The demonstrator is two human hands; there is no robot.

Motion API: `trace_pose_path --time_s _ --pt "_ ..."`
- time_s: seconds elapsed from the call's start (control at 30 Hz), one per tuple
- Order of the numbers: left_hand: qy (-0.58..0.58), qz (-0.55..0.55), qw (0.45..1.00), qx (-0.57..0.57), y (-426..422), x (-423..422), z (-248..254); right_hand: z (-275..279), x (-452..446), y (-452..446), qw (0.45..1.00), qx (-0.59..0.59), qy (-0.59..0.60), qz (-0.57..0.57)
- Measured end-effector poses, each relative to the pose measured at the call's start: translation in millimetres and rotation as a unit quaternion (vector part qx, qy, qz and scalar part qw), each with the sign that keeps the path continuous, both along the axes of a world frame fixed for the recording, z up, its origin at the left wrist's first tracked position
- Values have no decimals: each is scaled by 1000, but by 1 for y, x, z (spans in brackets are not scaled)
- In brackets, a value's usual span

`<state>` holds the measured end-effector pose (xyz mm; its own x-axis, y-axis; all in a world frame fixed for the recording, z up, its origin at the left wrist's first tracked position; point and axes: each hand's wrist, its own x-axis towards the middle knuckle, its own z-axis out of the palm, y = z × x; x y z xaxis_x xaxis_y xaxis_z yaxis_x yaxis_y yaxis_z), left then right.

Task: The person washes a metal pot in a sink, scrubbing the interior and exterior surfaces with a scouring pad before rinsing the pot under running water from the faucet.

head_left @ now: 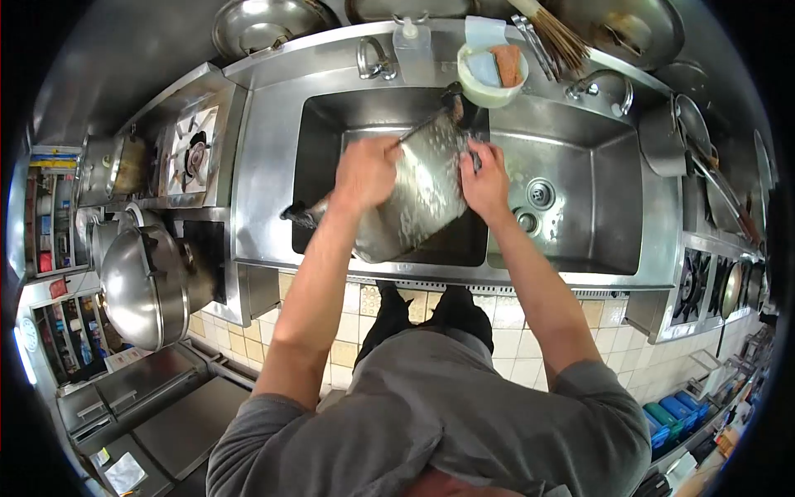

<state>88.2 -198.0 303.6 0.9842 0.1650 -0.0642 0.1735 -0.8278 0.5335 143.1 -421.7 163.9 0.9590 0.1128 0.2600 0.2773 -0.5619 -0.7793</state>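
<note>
L hand [364, 174] is sitting over the L part of a shiny metal pan [431, 174], fist-like, fingers [387, 152] curling in; motion blur is hiding the tips, so can't tell how tight they're closing or if they're holding anything. R hand [485, 176] is gripping the pan's R edge, fingers [490, 152] bending w/ thumb close by, only a small gap showing; a dark bit is showing btwn thumb & fingers, too small to ID.

Pan is lying tilted in the L basin [327, 120], its surface glinting w/ whitish wet-looking spots. One dark handle is pointing to the back by the bowl, another is sticking out near the basin's L side.

Behind, on the counter [263, 174]: pale bowl [490, 97] is holding a light-blue pad [483, 69] + orange-brown sponge [508, 66]; clear pump bottle [413, 54] is standing beside the L faucet [375, 66]; bundled-stick brush [553, 37] is lying right of the bowl. R basin [609, 182] is showing two round drain fittings [541, 194]. Stove burner [195, 159] is sitting off to the L, well apart from both hands.
</note>
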Motion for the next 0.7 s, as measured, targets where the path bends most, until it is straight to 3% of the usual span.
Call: trace_pose_path --time_s 0.07,0.2,0.27,0.37,0.47,0.53,0.6,0.67,0.7 --pt "67 -4 993 93 -2 38 7 -16 11 3 999 27 24 4" --pt "111 17 985 130 -10 81 -31 -63 9 29 985 18 172 13" --pt "132 0 974 183 -11 81 -59 -82 -9 37 984 36 176 -11" --pt "120 27 981 150 15 56 -77 -73 -21 41 976 74 206 -11" --pt "77 129 983 109 59 6 -72 -147 15 36 978 130 126 108" --pt "27 203 977 59 124 -40 -118 -129 20 51 975 157 140 73" --pt "-10 170 984 52 152 -48 -133 -87 11 88 984 139 109 0" --pt "20 160 985 62 148 -39 -122 -28 -13 124 987 96 49 115" --pt "-9 135 990 46 150 -39 -121 -1 -30 138 979 41 -44 196"
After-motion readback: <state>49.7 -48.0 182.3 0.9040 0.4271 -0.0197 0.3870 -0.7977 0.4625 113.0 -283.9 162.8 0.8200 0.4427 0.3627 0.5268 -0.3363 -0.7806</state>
